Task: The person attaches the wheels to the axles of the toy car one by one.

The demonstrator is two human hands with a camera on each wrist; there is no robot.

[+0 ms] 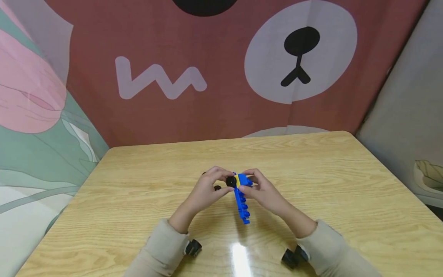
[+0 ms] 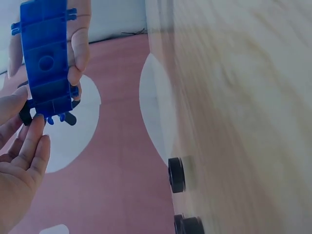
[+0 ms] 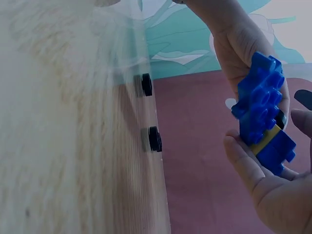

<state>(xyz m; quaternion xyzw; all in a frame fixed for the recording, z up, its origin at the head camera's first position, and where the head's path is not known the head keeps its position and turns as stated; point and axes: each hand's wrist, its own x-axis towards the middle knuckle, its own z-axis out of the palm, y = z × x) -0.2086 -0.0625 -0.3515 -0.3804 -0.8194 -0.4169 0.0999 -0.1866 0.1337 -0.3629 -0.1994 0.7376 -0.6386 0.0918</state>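
A drape printed with a bear's face (image 1: 302, 40) hangs behind the wood-grain tabletop (image 1: 138, 219) where you are working. The blue toy car chassis (image 2: 46, 41) is held up off that tabletop, between your hands. Your left hand (image 1: 209, 188) pinches a black toy wheel (image 1: 231, 181) between thumb and fingers at the side of the chassis. Your right hand (image 1: 265, 195) pinches the studded body near the yellow strip (image 3: 264, 141) and the blue end block (image 3: 276, 151). At least two loose wheels (image 3: 155, 139) stand on the tabletop below.

The step looks like seating that wheel on its axle peg; you cannot tell from these views whether it has clicked home. For a clean fit, turn the wheel's hub square to the peg and push straight inward, without rocking it. Brace the chassis with your right fingers directly opposite the push, so that the body does not twist or the end block pop loose. The other pegs, such as the upper one (image 2: 71, 13), look slim and could bend, so firm, even thumb pressure should serve better than a sudden shove.
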